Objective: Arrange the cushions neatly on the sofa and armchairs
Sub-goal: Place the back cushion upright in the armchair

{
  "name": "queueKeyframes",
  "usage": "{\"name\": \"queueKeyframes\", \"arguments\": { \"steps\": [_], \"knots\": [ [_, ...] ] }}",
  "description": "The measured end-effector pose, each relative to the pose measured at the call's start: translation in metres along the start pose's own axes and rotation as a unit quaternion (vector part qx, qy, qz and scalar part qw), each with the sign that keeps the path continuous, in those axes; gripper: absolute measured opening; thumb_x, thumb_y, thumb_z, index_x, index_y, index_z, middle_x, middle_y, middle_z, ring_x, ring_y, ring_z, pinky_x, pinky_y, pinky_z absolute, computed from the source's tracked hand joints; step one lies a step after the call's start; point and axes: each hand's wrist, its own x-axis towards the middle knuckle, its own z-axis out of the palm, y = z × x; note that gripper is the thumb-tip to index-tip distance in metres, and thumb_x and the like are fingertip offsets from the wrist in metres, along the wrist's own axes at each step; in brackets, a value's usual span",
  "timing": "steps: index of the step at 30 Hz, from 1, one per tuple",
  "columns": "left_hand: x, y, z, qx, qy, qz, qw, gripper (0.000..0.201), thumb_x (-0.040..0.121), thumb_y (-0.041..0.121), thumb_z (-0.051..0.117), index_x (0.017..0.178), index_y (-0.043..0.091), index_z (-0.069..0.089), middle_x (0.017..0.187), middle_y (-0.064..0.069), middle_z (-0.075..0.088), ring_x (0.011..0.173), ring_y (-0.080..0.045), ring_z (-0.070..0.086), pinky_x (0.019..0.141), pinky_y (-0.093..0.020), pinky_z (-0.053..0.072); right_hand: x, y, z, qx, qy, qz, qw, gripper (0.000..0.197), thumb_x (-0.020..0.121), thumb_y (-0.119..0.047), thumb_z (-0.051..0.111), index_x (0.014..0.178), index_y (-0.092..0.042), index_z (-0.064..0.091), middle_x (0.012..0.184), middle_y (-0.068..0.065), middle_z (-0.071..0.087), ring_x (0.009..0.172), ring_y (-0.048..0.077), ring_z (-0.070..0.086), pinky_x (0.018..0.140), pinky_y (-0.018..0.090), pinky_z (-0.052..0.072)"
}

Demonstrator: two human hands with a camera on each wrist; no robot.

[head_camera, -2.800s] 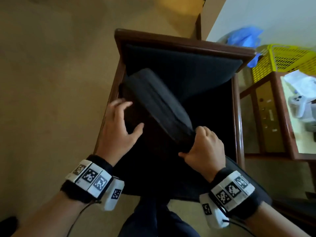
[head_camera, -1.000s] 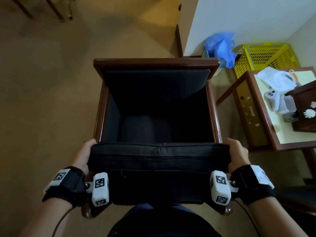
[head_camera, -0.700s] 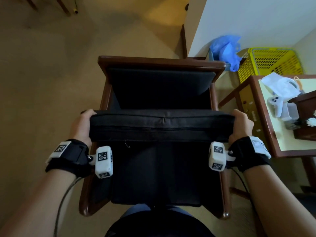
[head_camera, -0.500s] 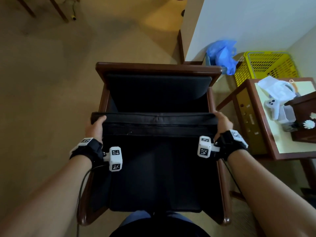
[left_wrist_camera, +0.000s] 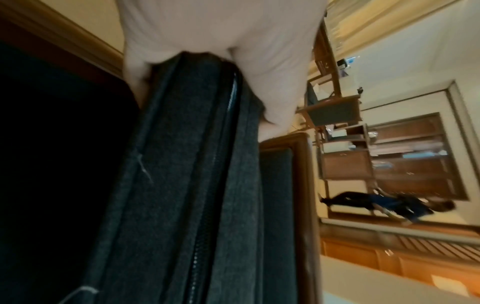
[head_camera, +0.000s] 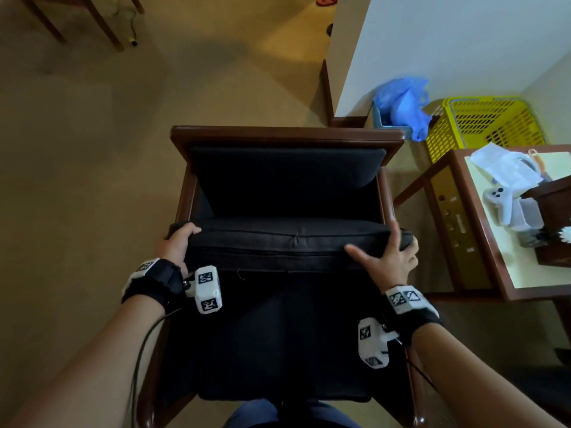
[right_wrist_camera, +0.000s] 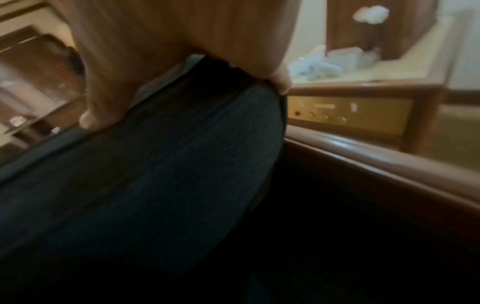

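In the head view a wooden armchair point(head_camera: 287, 134) has a dark back cushion point(head_camera: 287, 177) standing against its backrest. A dark seat cushion point(head_camera: 293, 242) with a zip along its edge lies across the seat, its far edge raised near the back cushion. My left hand point(head_camera: 177, 245) grips its left corner, thumb over the top. The left wrist view shows that hand point(left_wrist_camera: 221, 41) pinching the cushion point(left_wrist_camera: 187, 164). My right hand point(head_camera: 389, 261) lies on the right end with fingers spread and thumb out. In the right wrist view it point(right_wrist_camera: 182, 30) presses on the cushion point(right_wrist_camera: 155, 164).
A wooden side table point(head_camera: 482, 242) with a white bag and a white controller stands close on the right. Behind it are a yellow basket point(head_camera: 482, 122) and a blue plastic bag point(head_camera: 401, 106) by the wall. Bare beige floor lies left. A person point(left_wrist_camera: 389, 205) stands far off.
The seat cushion has gone from the chair's front edge back toward the backrest. My right hand has changed from gripping its end to lying on it with spread fingers.
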Motion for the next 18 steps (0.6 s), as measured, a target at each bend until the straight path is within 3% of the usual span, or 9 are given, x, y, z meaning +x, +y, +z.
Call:
{"name": "queueKeyframes", "arguments": {
  "steps": [1, 3, 5, 6, 9, 11, 14, 16, 18],
  "knots": [
    [-0.009, 0.004, 0.006, -0.008, 0.002, 0.019, 1.0, 0.033, 0.056, 0.023, 0.073, 0.087, 0.016, 0.064, 0.091, -0.005, 0.062, 0.068, -0.027, 0.062, 0.049, -0.03, 0.049, -0.005, -0.001, 0.002, -0.063, -0.014, -0.014, 0.998, 0.117, 0.057, -0.07, 0.081, 0.147, -0.055, 0.008, 0.161, 0.014, -0.015, 0.147, 0.044, -0.002, 0.117, 0.062, 0.016],
    [-0.033, 0.006, 0.019, -0.023, 0.016, 0.059, 0.998, 0.016, 0.057, 0.014, 0.067, 0.07, 0.016, 0.058, 0.074, -0.003, 0.055, 0.057, -0.024, 0.055, 0.045, -0.026, 0.047, -0.014, -0.001, 0.004, -0.205, -0.023, -0.084, 0.975, 0.132, 0.047, -0.078, 0.079, 0.149, -0.053, -0.002, 0.158, 0.013, -0.032, 0.145, 0.044, -0.021, 0.115, 0.067, -0.001],
    [-0.056, 0.003, 0.028, -0.034, 0.053, 0.103, 0.993, 0.029, 0.054, 0.012, 0.072, 0.082, 0.011, 0.065, 0.084, -0.006, 0.064, 0.07, -0.026, 0.063, 0.056, -0.036, 0.056, -0.024, -0.003, 0.009, -0.313, -0.034, -0.211, 0.925, 0.143, 0.044, -0.078, 0.079, 0.153, -0.042, -0.008, 0.16, 0.009, -0.03, 0.144, 0.039, -0.029, 0.11, 0.067, -0.014],
    [-0.068, 0.001, 0.029, -0.038, 0.07, 0.123, 0.989, 0.039, 0.052, 0.013, 0.075, 0.09, 0.01, 0.067, 0.092, -0.007, 0.068, 0.078, -0.028, 0.067, 0.065, -0.043, 0.06, -0.031, -0.006, 0.016, -0.326, -0.038, -0.268, 0.906, 0.145, 0.044, -0.074, 0.081, 0.154, -0.036, -0.005, 0.163, 0.009, -0.021, 0.147, 0.036, -0.026, 0.11, 0.067, -0.015],
    [-0.098, -0.005, 0.031, -0.027, 0.08, 0.171, 0.982, 0.049, 0.05, 0.019, 0.084, 0.095, 0.016, 0.065, 0.096, -0.008, 0.071, 0.09, -0.032, 0.069, 0.082, -0.051, 0.059, -0.057, -0.033, 0.046, -0.288, -0.013, -0.383, 0.878, 0.134, 0.043, -0.059, 0.088, 0.151, -0.015, 0.023, 0.159, 0.012, 0.028, 0.149, 0.035, 0.018, 0.113, 0.067, 0.01],
    [-0.114, -0.005, 0.033, -0.008, 0.081, 0.202, 0.976, 0.044, 0.056, 0.022, 0.088, 0.09, 0.019, 0.06, 0.092, -0.004, 0.069, 0.091, -0.029, 0.067, 0.086, -0.047, 0.057, -0.068, -0.057, 0.059, -0.254, 0.015, -0.428, 0.867, 0.113, 0.044, -0.051, 0.088, 0.138, -0.009, 0.044, 0.135, 0.013, 0.055, 0.127, 0.038, 0.05, 0.106, 0.062, 0.03],
    [-0.132, -0.001, 0.033, 0.007, 0.063, 0.241, 0.968, 0.04, 0.062, 0.024, 0.089, 0.087, 0.019, 0.059, 0.089, -0.003, 0.07, 0.087, -0.027, 0.068, 0.078, -0.042, 0.058, -0.064, -0.082, 0.053, -0.204, 0.034, -0.453, 0.867, 0.081, 0.044, -0.045, 0.084, 0.112, -0.007, 0.06, 0.099, 0.009, 0.064, 0.088, 0.036, 0.061, 0.085, 0.049, 0.045],
    [-0.141, 0.004, 0.03, 0.035, 0.053, 0.261, 0.963, 0.038, 0.067, 0.028, 0.088, 0.089, 0.017, 0.058, 0.092, -0.004, 0.07, 0.086, -0.025, 0.068, 0.071, -0.038, 0.056, -0.058, -0.091, 0.044, -0.191, 0.01, -0.455, 0.87, 0.073, 0.042, -0.041, 0.088, 0.1, -0.005, 0.062, 0.088, 0.01, 0.066, 0.08, 0.037, 0.062, 0.077, 0.046, 0.048],
    [-0.148, 0.01, 0.025, 0.085, 0.024, 0.277, 0.957, 0.036, 0.074, 0.034, 0.083, 0.094, 0.022, 0.056, 0.098, -0.002, 0.068, 0.087, -0.022, 0.067, 0.074, -0.041, 0.059, -0.058, -0.1, 0.036, -0.185, -0.013, -0.44, 0.879, 0.066, 0.044, -0.036, 0.09, 0.095, -0.005, 0.061, 0.085, 0.01, 0.066, 0.081, 0.038, 0.062, 0.077, 0.044, 0.046]
  ]
}}
